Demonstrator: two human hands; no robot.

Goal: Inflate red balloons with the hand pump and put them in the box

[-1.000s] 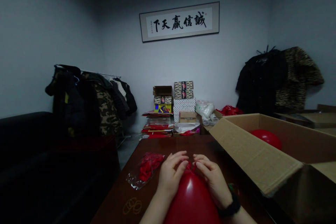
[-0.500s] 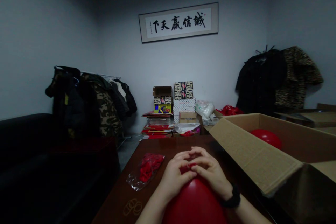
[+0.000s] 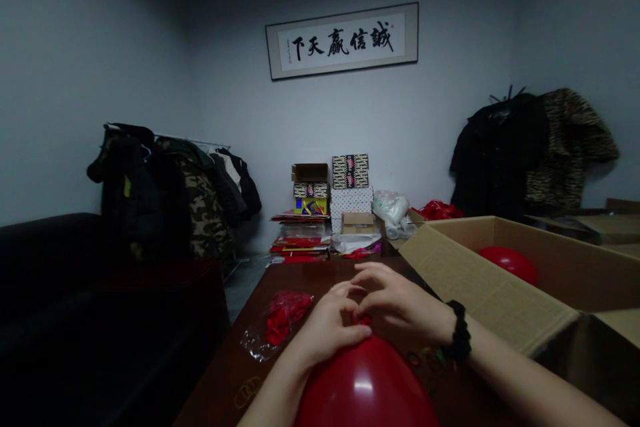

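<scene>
A large inflated red balloon (image 3: pixel 367 387) stands at the near edge of the brown table (image 3: pixel 320 273), its neck pointing up and away. My left hand (image 3: pixel 333 327) is closed round the neck, with its thumb lying on the top of the balloon. My right hand (image 3: pixel 395 297), with a black band on the wrist, curls over the neck from the right, fingertips touching it. The knot area is mostly hidden by the fingers. Left of my hands lies a clear bag of red balloons (image 3: pixel 285 315). Several thin rubber bands (image 3: pixel 249 392) rest nearer me.
An open cardboard box (image 3: pixel 493 297) on the right holds another red balloon (image 3: pixel 509 263). More small bands (image 3: pixel 425 359) lie right of my balloon. Stacked boxes (image 3: pixel 350 207) stand beyond the table, and a dark sofa (image 3: pixel 60 320) is at left.
My right hand has risen and turned, its wrist swinging out to the right. More of the balloon shows, and bands on the table's right side have come into view.
</scene>
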